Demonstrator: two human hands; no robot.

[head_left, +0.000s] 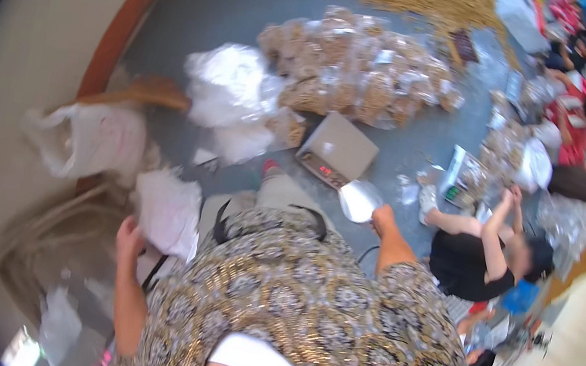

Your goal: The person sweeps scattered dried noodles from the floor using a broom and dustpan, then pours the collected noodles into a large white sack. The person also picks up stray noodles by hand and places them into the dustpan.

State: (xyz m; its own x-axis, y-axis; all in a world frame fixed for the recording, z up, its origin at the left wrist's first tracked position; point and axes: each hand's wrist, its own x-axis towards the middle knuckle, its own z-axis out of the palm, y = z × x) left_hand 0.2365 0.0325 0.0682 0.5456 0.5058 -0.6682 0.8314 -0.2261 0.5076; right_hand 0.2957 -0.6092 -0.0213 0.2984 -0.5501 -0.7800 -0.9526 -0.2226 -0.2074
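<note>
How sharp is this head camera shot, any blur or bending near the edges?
Head view: soft throughout, with motion smear at lower left beside the left hand; the right hand on the white bag reads more clearly; fisheye curves the brown wall trim; black corners ring the picture.

Ahead of us on the floor sits a scale point(337, 152), with a heap of filled bags point(363, 67) behind it and loose empty bags point(231, 91) to its left. Our left hand point(129, 237) touches a bag point(168, 212) at our left; our right hand point(382, 217) holds a scoop point(358, 200) just before the scale. A seated person point(482, 257) is to our right.
</note>
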